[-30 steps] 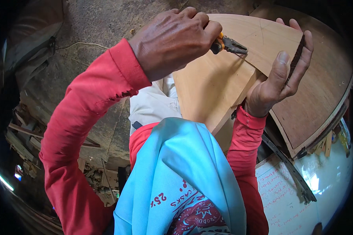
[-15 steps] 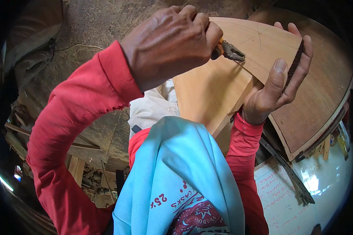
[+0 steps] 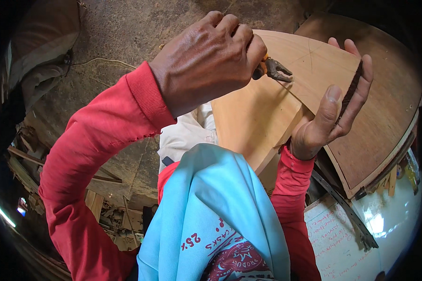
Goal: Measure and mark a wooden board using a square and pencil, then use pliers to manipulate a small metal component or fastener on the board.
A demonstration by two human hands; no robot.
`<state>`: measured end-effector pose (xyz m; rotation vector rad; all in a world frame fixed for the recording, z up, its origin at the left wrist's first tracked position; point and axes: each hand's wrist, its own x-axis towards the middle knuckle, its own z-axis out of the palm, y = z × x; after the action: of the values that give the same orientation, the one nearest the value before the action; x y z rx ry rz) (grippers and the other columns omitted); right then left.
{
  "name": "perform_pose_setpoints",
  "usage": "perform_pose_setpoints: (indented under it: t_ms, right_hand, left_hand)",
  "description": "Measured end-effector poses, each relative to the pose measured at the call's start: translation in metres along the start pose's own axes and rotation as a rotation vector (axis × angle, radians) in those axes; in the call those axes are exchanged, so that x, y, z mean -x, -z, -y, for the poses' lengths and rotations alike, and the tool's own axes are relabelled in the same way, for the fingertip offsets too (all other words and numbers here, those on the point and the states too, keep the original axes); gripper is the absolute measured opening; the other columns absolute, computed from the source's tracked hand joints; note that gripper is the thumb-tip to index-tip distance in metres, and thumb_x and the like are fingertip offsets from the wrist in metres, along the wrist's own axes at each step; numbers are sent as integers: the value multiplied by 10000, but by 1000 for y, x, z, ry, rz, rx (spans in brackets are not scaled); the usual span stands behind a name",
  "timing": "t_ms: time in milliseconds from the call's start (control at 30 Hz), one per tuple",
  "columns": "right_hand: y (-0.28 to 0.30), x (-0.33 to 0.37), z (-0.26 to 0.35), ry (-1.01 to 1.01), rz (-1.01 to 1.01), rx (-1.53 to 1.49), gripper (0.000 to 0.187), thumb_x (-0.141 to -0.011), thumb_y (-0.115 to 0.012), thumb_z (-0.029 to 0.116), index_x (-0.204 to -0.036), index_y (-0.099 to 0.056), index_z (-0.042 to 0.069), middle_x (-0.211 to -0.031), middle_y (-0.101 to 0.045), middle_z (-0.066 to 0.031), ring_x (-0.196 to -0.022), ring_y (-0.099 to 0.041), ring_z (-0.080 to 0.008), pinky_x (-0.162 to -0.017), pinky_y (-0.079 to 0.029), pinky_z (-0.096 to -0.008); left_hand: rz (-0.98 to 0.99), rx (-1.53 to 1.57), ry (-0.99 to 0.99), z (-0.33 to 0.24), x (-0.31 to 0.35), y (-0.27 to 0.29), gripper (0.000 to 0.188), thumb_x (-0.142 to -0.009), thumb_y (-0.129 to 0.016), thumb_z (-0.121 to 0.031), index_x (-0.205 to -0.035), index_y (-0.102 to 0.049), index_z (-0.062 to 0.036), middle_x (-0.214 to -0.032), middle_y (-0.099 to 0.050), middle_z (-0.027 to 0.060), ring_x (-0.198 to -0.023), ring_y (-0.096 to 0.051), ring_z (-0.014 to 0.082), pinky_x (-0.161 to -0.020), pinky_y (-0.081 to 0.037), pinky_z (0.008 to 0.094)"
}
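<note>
Still, pliers (image 3: 272, 68) barely shift against board (image 3: 312, 68); left hand (image 3: 206, 63) clenched round them; right hand (image 3: 320, 126) spread around board's dark edge; plier work looks ongoing.

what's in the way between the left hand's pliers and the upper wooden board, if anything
Nothing visible blocks the orange-handled pliers in the left hand: their tips are at the near edge of the upper wooden board, though contact is unclear. The right hand is at the board's right end, clear of them.
</note>
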<state>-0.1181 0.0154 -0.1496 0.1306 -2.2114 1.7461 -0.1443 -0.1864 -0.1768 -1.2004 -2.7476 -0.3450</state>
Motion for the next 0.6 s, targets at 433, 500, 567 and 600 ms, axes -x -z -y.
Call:
perform_pose_setpoints:
  t_ms: [433, 500, 567, 600]
  right_hand:
    - [3, 3, -2, 66, 45, 77, 620, -1005, -456, 157, -1560, -293, -65, -1494, -468, -294, -1347, -539, -409, -1151, -433, -535]
    - [3, 3, -2, 62, 35, 71, 620, -1004, -456, 157, -1559, -294, -66, -1491, -470, -295, -1342, -543, -410, -1148, -435, -535]
    - [3, 4, -1, 30, 4, 17, 656, -992, -486, 178, -1562, -296, -84, -1488, -466, -285, -1331, -541, -379, -1137, -429, -491]
    - [3, 4, -1, 30, 5, 16, 656, -992, -486, 178, -1562, -296, -84, -1488, -466, -285, -1331, -541, -379, -1137, -429, -491]
  left_hand:
    - [-4, 12, 0, -5, 1, 4, 192, -890, -636, -213, -917, -616, -23, -831, -662, 103, -828, -680, 237, -738, -526, 351]
    - [56, 15, 11, -9, 3, 4, 196, -890, -637, -214, -918, -617, -21, -836, -664, 102, -839, -685, 237, -743, -538, 348]
    - [39, 14, 19, -10, 3, 4, 195, -885, -639, -210, -921, -618, -20, -839, -664, 102, -844, -687, 237, -739, -543, 345]
    - [23, 12, 26, -11, 3, 4, 194, -880, -640, -206, -924, -618, -18, -843, -665, 103, -849, -690, 236, -735, -547, 343]
